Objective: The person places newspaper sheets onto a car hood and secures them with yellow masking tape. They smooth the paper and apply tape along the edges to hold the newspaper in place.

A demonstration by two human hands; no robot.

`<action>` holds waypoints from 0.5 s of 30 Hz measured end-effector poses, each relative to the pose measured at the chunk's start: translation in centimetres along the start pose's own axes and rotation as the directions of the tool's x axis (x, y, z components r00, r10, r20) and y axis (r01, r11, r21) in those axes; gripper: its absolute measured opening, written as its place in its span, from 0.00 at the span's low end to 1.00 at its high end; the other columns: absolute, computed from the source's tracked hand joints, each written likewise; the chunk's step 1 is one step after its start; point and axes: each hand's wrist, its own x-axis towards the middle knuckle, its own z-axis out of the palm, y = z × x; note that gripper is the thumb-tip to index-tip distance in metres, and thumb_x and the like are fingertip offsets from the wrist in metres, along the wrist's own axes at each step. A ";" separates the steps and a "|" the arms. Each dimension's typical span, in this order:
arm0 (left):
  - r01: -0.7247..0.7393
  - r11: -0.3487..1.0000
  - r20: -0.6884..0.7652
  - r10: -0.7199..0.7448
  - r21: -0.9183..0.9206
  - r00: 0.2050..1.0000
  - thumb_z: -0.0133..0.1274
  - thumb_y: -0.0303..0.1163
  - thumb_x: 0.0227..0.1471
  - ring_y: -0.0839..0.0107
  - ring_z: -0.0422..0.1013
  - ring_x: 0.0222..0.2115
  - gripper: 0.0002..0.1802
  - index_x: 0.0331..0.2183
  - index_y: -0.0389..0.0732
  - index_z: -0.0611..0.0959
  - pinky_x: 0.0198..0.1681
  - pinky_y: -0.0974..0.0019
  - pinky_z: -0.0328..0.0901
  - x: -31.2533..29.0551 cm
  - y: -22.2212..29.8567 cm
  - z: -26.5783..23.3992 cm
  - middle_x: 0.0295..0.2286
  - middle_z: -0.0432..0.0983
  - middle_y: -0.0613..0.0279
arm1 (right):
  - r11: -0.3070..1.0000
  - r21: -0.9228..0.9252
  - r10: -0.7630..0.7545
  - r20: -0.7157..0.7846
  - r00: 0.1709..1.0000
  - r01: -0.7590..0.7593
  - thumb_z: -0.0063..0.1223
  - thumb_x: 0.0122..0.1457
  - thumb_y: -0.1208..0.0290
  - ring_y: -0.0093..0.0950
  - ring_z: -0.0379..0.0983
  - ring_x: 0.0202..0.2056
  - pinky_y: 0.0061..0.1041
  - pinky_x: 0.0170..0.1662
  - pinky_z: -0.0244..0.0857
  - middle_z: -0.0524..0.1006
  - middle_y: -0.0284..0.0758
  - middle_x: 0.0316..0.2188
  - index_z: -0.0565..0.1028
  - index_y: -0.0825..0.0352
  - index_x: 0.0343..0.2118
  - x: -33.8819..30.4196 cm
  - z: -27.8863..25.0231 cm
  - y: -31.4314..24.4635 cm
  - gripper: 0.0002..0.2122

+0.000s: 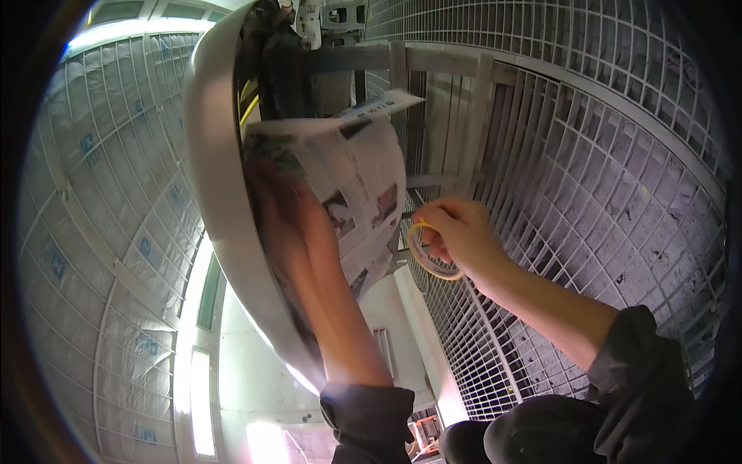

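A pale, smooth, curved panel (212, 131), like a vehicle body part, stands on edge left of centre. A printed newspaper sheet (363, 178) hangs along its inner side, with a folded strip sticking out at the top. My left hand (282, 209) lies against the panel's inner edge, over the near side of the newspaper; its fingers are in shadow and smeared by motion. To the right of the sheet, my right hand (456, 232) is closed on a yellowish roll of tape (433, 263), gripping its upper rim between thumb and fingers. The roll hangs apart from the newspaper.
Behind the sheet is a metal frame (464, 116). Metal grating (587, 170) spreads across the right side. At the left, wire mesh lies over a pale sheeted surface (100, 232), with bright lights (202, 387) beside it. My dark-clothed knees (541, 429) show at the bottom.
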 end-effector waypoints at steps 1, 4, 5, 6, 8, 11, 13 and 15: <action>0.026 1.000 0.040 -0.026 -0.002 0.999 0.43 0.23 0.65 0.65 0.72 0.47 0.16 0.53 0.32 0.73 0.47 0.63 0.68 -0.1 0.1 0.1 0.46 0.75 0.51 | 0.998 -0.051 0.046 -0.016 0.999 -0.047 0.54 0.60 0.70 0.15 0.68 0.17 0.19 0.21 0.60 0.75 0.31 0.18 0.81 0.73 0.32 -1.2 -0.7 0.3 0.10; 0.049 0.997 0.047 -0.046 -0.064 0.998 0.44 0.22 0.64 0.64 0.73 0.46 0.16 0.52 0.32 0.73 0.48 0.63 0.67 -1.5 0.7 -0.2 0.45 0.76 0.52 | 0.992 -0.109 0.064 0.050 0.997 -0.058 0.54 0.61 0.70 0.13 0.68 0.18 0.15 0.23 0.60 0.75 0.30 0.19 0.81 0.72 0.33 -4.1 -3.0 0.9 0.10; 0.019 0.998 0.036 -0.017 -0.054 0.999 0.44 0.22 0.64 0.66 0.72 0.47 0.16 0.53 0.34 0.73 0.47 0.65 0.67 -2.7 1.1 -0.4 0.48 0.75 0.53 | 0.994 -0.093 0.068 0.063 0.996 -0.062 0.54 0.61 0.70 0.13 0.67 0.18 0.15 0.23 0.60 0.75 0.29 0.19 0.81 0.72 0.34 -4.9 -3.7 1.2 0.10; -0.012 0.999 0.030 0.014 -0.046 0.999 0.45 0.21 0.64 0.68 0.71 0.47 0.17 0.54 0.35 0.73 0.47 0.67 0.66 -4.6 1.4 -0.7 0.50 0.73 0.54 | 0.993 -0.085 0.085 0.069 0.994 -0.079 0.53 0.62 0.70 0.13 0.67 0.17 0.14 0.23 0.60 0.75 0.29 0.19 0.80 0.72 0.34 -5.5 -4.6 1.5 0.09; -0.048 0.993 0.011 0.049 -0.108 0.999 0.46 0.20 0.63 0.70 0.71 0.46 0.18 0.55 0.37 0.73 0.46 0.69 0.66 -7.8 2.0 -1.0 0.53 0.72 0.57 | 0.995 -0.066 0.080 0.065 0.995 -0.076 0.52 0.63 0.70 0.12 0.66 0.17 0.13 0.22 0.59 0.74 0.28 0.18 0.80 0.71 0.35 -6.3 -6.0 2.2 0.09; -0.040 0.972 -0.055 0.028 -0.233 0.998 0.46 0.20 0.63 0.71 0.71 0.44 0.19 0.55 0.40 0.74 0.47 0.69 0.65 -12.7 3.1 -1.1 0.53 0.72 0.59 | 0.993 -0.039 0.113 0.050 0.992 -0.111 0.49 0.66 0.70 0.13 0.66 0.17 0.15 0.21 0.59 0.74 0.30 0.19 0.79 0.71 0.40 -7.6 -7.5 3.5 0.10; -0.006 0.974 -0.102 -0.017 -0.226 0.995 0.45 0.20 0.63 0.72 0.71 0.43 0.19 0.55 0.41 0.74 0.47 0.69 0.65 -15.1 3.5 -1.7 0.53 0.73 0.61 | 0.994 -0.039 0.100 0.069 0.993 -0.097 0.47 0.67 0.70 0.13 0.66 0.17 0.15 0.21 0.58 0.75 0.31 0.20 0.77 0.71 0.44 -8.7 -8.0 4.3 0.11; 0.051 0.972 -0.106 -0.077 -0.229 0.991 0.45 0.21 0.64 0.72 0.71 0.44 0.19 0.55 0.41 0.74 0.47 0.68 0.66 -17.1 4.1 -2.9 0.53 0.72 0.60 | 0.981 -0.133 0.153 0.082 0.985 -0.141 0.46 0.69 0.69 0.14 0.66 0.16 0.15 0.21 0.59 0.77 0.32 0.22 0.74 0.69 0.51 -9.7 -8.6 4.9 0.13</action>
